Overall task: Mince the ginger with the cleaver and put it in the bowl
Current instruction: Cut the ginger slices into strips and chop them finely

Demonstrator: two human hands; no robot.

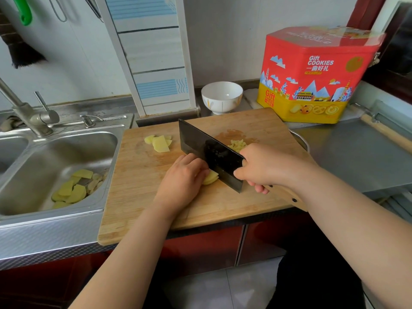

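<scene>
Midway through. Right hand gripping dark steel cleaver, left hand pinning stacked pale ginger slices on bamboo board. Small minced heap done; further slices uncut; white bowl empty.

My left hand lies palm-down, fingers curled under; my right hand is fisted tight, both forearms reaching forward.

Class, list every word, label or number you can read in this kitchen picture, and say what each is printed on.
"Gift COOKIES": white letters on the red upper face of the red and yellow cookie tin.
"一曲好礼": just below it, same face.
"Gift COOKIES": red letters on the tin's yellow lower band.
Lid print and the small line under the Chinese text: too blurred to read.
</scene>
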